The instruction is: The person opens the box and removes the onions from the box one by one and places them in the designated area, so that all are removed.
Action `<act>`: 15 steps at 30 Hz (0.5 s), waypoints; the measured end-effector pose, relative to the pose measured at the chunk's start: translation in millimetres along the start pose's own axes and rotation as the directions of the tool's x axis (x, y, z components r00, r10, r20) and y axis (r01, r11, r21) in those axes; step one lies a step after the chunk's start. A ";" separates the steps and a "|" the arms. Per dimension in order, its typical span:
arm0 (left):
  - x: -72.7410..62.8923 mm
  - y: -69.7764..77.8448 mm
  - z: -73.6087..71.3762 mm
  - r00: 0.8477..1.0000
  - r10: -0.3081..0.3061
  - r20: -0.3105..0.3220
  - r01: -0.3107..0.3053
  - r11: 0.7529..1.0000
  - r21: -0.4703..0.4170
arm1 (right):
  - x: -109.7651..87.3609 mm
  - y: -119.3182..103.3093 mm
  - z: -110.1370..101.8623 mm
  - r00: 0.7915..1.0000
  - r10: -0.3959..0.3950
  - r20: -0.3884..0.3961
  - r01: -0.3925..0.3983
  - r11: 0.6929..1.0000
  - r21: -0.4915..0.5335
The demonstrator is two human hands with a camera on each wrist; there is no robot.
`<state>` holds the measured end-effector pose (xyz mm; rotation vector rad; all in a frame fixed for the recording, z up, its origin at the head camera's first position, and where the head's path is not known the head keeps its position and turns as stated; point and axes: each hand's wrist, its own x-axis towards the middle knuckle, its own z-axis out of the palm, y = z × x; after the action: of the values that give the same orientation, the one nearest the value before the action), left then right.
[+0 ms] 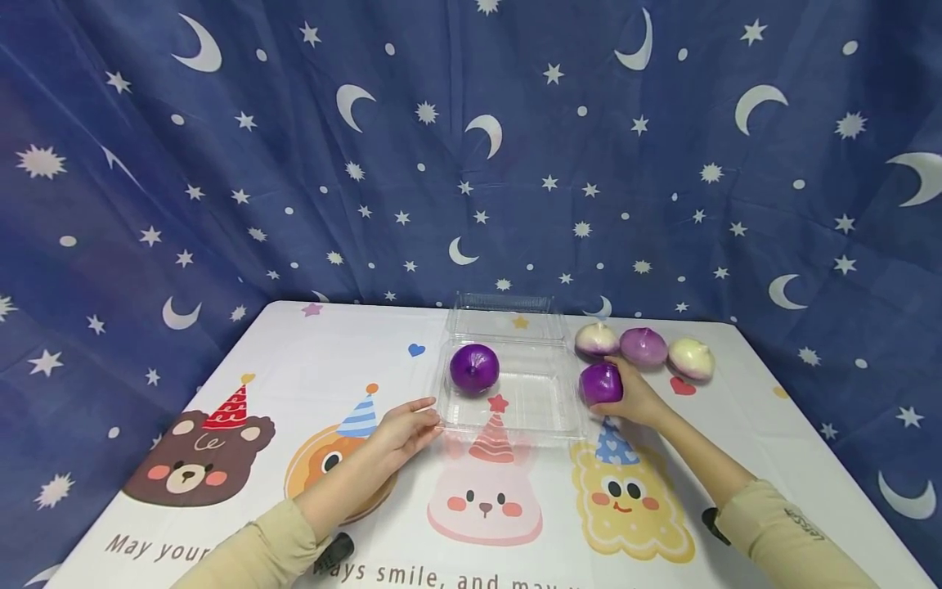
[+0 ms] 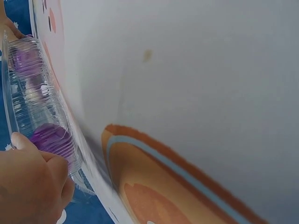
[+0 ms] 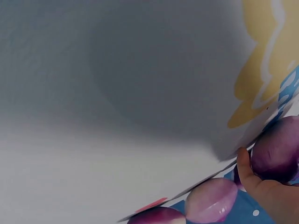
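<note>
A clear plastic clamshell box (image 1: 540, 393) lies in the middle of the table, its lid (image 1: 486, 323) folded back. Inside, on the left, sits a dark purple onion (image 1: 474, 368). My left hand (image 1: 405, 432) pinches the box's left rim, with the thumb on top, as the left wrist view also shows. Just right of the box, my right hand (image 1: 631, 394) holds a second dark purple onion (image 1: 600, 384) between thumb and fingers. In the right wrist view that onion (image 3: 278, 149) shows at the right edge, partly behind the hand.
Behind the right hand stand a white-and-purple onion (image 1: 597, 339), a lighter purple one (image 1: 643, 347) and a pale yellow one (image 1: 692, 358) in a row. A printed white cloth (image 1: 353, 343) covers the table. A blue star-patterned curtain (image 1: 412, 164) hangs at the back.
</note>
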<state>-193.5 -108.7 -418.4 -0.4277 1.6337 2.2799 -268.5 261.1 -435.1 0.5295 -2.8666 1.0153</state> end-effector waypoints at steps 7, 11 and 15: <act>1.4 0.4 -0.3 1.000 -0.001 -0.001 0.001 1.000 -0.004 | -0.3 -0.2 -2.1 1.000 0.024 -0.013 -0.024 0.999 -0.021; 1.5 0.2 -1.3 1.000 0.000 0.002 0.000 1.000 0.004 | -0.3 -2.0 -6.3 0.999 0.031 -0.041 -0.031 0.999 -0.014; 2.2 -0.6 -1.9 1.000 -0.002 -0.004 0.002 1.000 0.007 | -0.5 -6.5 -10.9 0.997 0.049 -0.056 -0.050 0.999 -0.009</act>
<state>-195.1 -110.2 -420.5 -0.4321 1.6419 2.2721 -266.5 263.3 -422.7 0.4241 -2.8474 1.0056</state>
